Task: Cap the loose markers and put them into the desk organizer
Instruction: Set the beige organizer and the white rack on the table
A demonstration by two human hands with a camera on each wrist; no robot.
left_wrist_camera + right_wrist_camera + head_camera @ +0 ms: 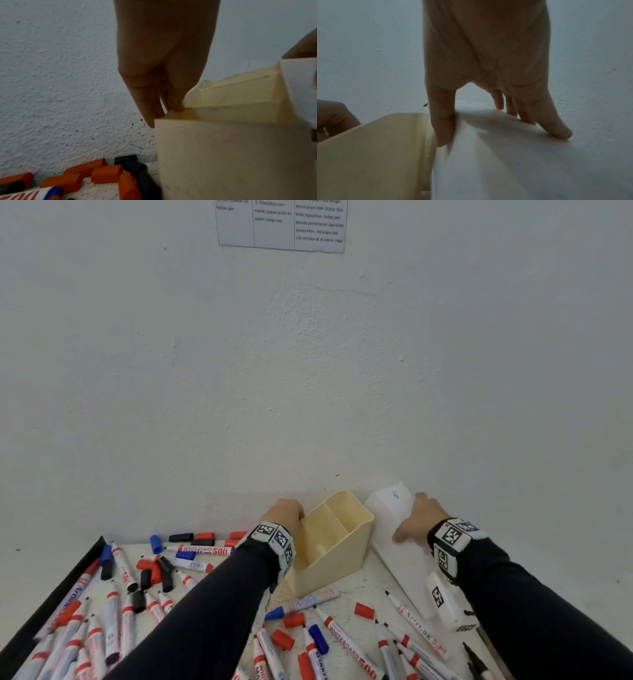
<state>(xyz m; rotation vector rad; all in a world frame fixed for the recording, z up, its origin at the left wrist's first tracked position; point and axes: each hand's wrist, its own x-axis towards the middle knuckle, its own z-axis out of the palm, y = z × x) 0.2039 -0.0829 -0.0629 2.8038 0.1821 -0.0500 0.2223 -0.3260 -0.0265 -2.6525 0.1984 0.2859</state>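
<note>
head view: speckled tabletop [368, 589] against white wall [308, 371]

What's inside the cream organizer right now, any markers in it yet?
No markers show inside the cream organizer: its divider and bare inner walls are visible. The floor of the back compartment is hidden by the divider. The left hand holds its rim; the right hand holds the white box.

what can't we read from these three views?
- White box: head view, top faces away; contents hidden.
- Left hand: head view, fingers hidden behind the organizer rim.
- Wall sheet: cut off by top edge, print too small.
- Right hand: right wrist view, dark and blurred.
</note>
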